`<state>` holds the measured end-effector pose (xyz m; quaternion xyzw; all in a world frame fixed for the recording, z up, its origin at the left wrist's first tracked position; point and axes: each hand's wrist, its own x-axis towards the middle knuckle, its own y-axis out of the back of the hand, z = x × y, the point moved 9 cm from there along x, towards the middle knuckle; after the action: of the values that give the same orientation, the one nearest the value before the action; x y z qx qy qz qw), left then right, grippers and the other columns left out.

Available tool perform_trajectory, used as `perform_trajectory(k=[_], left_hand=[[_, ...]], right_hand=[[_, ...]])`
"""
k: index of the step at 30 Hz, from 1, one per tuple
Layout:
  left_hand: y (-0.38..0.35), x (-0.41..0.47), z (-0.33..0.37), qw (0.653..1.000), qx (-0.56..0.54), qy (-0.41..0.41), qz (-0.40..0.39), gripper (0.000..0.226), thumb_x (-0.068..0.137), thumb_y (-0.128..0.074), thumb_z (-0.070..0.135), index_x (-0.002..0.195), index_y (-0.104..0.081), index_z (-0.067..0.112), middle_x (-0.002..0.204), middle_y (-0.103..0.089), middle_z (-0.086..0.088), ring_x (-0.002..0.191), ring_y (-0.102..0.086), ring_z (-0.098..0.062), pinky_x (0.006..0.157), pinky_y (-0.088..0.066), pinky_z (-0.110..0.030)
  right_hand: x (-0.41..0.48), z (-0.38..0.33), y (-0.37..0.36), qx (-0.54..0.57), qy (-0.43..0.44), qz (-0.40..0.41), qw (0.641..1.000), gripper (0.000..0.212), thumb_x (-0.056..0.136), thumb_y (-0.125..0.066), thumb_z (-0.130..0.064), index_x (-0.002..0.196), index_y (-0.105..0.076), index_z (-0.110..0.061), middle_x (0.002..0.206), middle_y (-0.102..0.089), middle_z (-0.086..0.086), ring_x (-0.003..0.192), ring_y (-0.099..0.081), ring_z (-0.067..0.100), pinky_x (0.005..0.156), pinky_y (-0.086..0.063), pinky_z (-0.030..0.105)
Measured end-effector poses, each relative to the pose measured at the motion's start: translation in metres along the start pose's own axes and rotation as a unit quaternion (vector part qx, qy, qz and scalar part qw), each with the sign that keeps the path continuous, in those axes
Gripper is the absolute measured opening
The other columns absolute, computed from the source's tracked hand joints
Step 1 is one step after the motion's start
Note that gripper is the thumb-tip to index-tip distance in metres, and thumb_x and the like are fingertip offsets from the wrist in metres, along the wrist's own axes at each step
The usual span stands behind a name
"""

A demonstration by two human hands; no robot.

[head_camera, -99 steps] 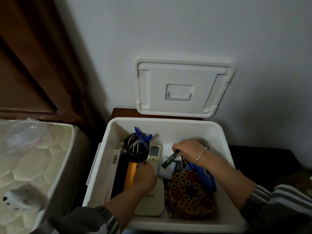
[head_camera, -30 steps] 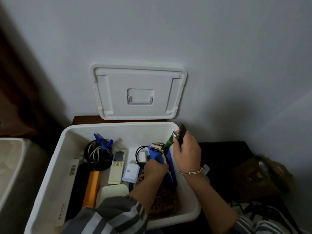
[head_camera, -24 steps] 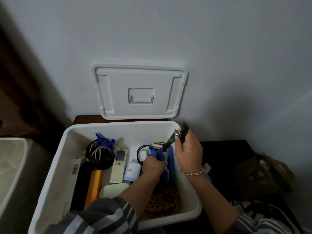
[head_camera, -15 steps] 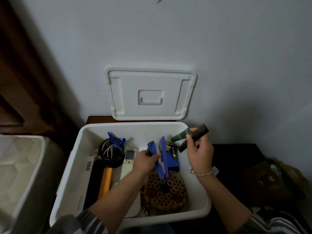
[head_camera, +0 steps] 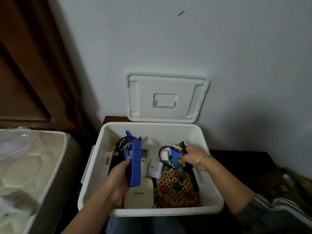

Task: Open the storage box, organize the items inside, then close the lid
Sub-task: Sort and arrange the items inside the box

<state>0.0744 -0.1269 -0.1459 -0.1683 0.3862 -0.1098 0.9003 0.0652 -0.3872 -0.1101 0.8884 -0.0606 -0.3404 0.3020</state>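
Storage box (head_camera: pixel 152 212) stands open on a dark bench (head_camera: pixel 112 119) against the wall (head_camera: pixel 168 39), its lid (head_camera: pixel 166 97) leaning upright behind it. Left hand (head_camera: pixel 118 176) grips a long blue case (head_camera: pixel 135 164) above the remote (head_camera: pixel 145 158). Right hand (head_camera: pixel 190 157) pinches a green tube (head_camera: pixel 179 168) low in the box, over the woven pouch (head_camera: pixel 177 189).

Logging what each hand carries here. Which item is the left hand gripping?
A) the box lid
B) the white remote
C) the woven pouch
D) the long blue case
D: the left hand curls round the long blue case, held above the white remote; the right hand pinches a green tube.
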Motion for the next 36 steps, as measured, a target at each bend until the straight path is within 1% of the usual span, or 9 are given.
perform_trajectory(k=[4, 8, 11, 14, 16, 20, 24, 28, 36], left_hand=[[-0.015, -0.012, 0.004, 0.997, 0.029, 0.002, -0.071, 0.053, 0.079, -0.062, 0.06, 0.109, -0.069, 0.017, 0.075, -0.066, -0.001, 0.062, -0.061, -0.013, 0.066, -0.048, -0.03], [-0.017, -0.017, 0.009, 0.998, 0.039, -0.021, -0.048, 0.056, 0.067, -0.079, 0.042, 0.111, -0.058, 0.013, 0.07, -0.055, -0.002, 0.055, -0.05, -0.013, 0.056, -0.046, -0.028], [-0.01, -0.015, 0.014, 0.998, 0.013, -0.043, -0.031, 0.06, 0.064, -0.081, 0.033, 0.115, -0.056, 0.012, 0.078, -0.056, -0.005, 0.057, -0.051, -0.013, 0.054, -0.048, -0.027], [-0.007, -0.014, 0.019, 0.997, -0.002, -0.065, -0.033, 0.059, 0.066, -0.08, 0.033, 0.116, -0.057, 0.01, 0.081, -0.059, -0.004, 0.061, -0.052, -0.013, 0.057, -0.049, -0.027], [-0.007, -0.014, 0.02, 0.997, -0.002, -0.069, -0.039, 0.057, 0.067, -0.079, 0.034, 0.114, -0.06, 0.009, 0.081, -0.06, -0.004, 0.061, -0.054, -0.013, 0.058, -0.05, -0.027], [-0.011, -0.016, 0.022, 0.995, 0.019, -0.086, -0.052, 0.05, 0.07, -0.078, 0.038, 0.108, -0.063, 0.01, 0.072, -0.062, 0.0, 0.057, -0.057, -0.01, 0.055, -0.051, -0.023], [-0.008, -0.016, 0.022, 0.993, 0.039, -0.106, -0.04, 0.047, 0.067, -0.078, 0.043, 0.103, -0.068, 0.015, 0.071, -0.063, 0.001, 0.059, -0.06, -0.01, 0.057, -0.052, -0.022], [-0.005, -0.015, 0.021, 0.993, 0.044, -0.11, -0.023, 0.034, 0.064, -0.079, 0.045, 0.092, -0.075, 0.026, 0.077, -0.071, 0.002, 0.07, -0.069, -0.012, 0.061, -0.054, -0.02], [0.002, -0.011, 0.013, 0.99, 0.106, -0.09, 0.016, 0.034, 0.081, -0.074, 0.033, 0.113, -0.066, 0.022, 0.09, -0.072, -0.004, 0.082, -0.071, -0.018, 0.067, -0.057, -0.025]], right_hand=[[0.003, 0.005, -0.02, -0.102, -0.072, -0.087, 0.988, 0.02, 0.078, -0.067, 0.003, 0.09, -0.052, -0.003, 0.085, -0.062, 0.018, 0.077, -0.063, 0.031, 0.059, -0.052, 0.034], [0.007, 0.009, -0.028, -0.268, -0.1, -0.097, 0.953, 0.05, 0.082, -0.068, -0.01, 0.126, -0.046, -0.001, 0.12, -0.06, 0.018, 0.1, -0.065, 0.032, 0.085, -0.056, 0.04], [0.009, 0.009, -0.025, -0.384, -0.089, -0.058, 0.917, 0.041, 0.086, -0.063, -0.011, 0.124, -0.051, -0.002, 0.112, -0.062, 0.013, 0.095, -0.064, 0.027, 0.079, -0.054, 0.031], [0.01, -0.011, -0.017, -0.461, -0.013, 0.059, 0.886, 0.03, 0.089, -0.056, -0.015, 0.118, -0.057, -0.011, 0.119, -0.061, 0.007, 0.107, -0.06, 0.025, 0.086, -0.049, 0.034], [0.011, -0.033, -0.024, -0.448, 0.087, 0.114, 0.883, 0.034, 0.086, -0.061, -0.023, 0.118, -0.055, -0.012, 0.122, -0.058, 0.007, 0.112, -0.056, 0.025, 0.09, -0.047, 0.035], [0.014, -0.057, -0.079, -0.406, 0.244, 0.029, 0.88, 0.059, 0.082, -0.063, -0.044, 0.131, -0.046, -0.016, 0.131, -0.049, 0.005, 0.125, -0.043, 0.026, 0.102, -0.038, 0.038], [0.034, -0.046, -0.113, -0.454, 0.234, 0.002, 0.86, 0.079, 0.071, -0.062, -0.062, 0.133, -0.042, -0.018, 0.131, -0.047, 0.003, 0.124, -0.04, 0.026, 0.098, -0.031, 0.041], [0.044, -0.039, -0.128, -0.509, 0.243, 0.019, 0.826, 0.077, 0.063, -0.061, -0.071, 0.118, -0.05, -0.017, 0.116, -0.051, 0.005, 0.112, -0.042, 0.026, 0.093, -0.03, 0.041], [0.042, -0.042, -0.116, -0.445, 0.241, -0.006, 0.863, 0.056, 0.069, -0.067, -0.05, 0.109, -0.052, -0.014, 0.111, -0.055, 0.007, 0.106, -0.048, 0.025, 0.082, -0.042, 0.035]])
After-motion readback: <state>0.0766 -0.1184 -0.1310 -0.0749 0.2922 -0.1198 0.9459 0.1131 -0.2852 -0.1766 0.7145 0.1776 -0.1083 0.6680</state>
